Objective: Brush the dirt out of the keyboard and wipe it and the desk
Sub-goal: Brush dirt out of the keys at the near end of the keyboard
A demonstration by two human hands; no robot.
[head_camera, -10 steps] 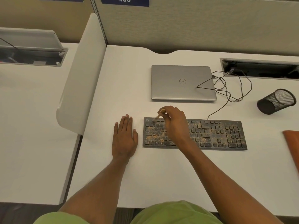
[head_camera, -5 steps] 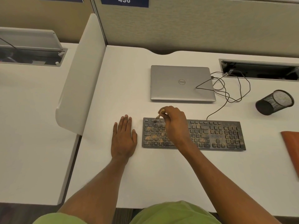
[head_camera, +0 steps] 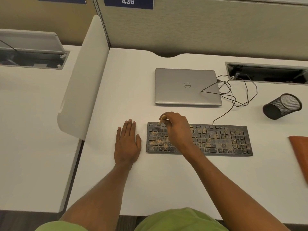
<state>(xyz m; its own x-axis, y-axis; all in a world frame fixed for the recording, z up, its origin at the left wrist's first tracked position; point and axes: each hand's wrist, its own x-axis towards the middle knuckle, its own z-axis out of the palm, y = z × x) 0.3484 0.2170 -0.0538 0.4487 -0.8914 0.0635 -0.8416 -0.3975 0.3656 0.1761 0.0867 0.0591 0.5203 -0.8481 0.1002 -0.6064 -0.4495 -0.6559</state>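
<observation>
A black keyboard (head_camera: pixel 221 140) speckled with brown dirt lies on the white desk (head_camera: pixel 166 184). My right hand (head_camera: pixel 177 129) hovers over the keyboard's left half and pinches a small brush (head_camera: pixel 161 122) with a pale wooden handle, its bristles down on the top-left keys. My left hand (head_camera: pixel 127 141) lies flat on the desk just left of the keyboard, fingers straight, holding nothing. An orange cloth (head_camera: pixel 300 152) lies at the right edge of the view.
A closed silver laptop (head_camera: pixel 186 86) sits behind the keyboard, with black cables (head_camera: pixel 233 95) looping to a cable well (head_camera: pixel 266 74). A black mesh cup (head_camera: pixel 281 106) lies tipped over at the right. A white divider panel (head_camera: pixel 83 84) stands to the left.
The brush tip has shifted slightly over the top-left keys. My left hand has stayed flat on the desk.
</observation>
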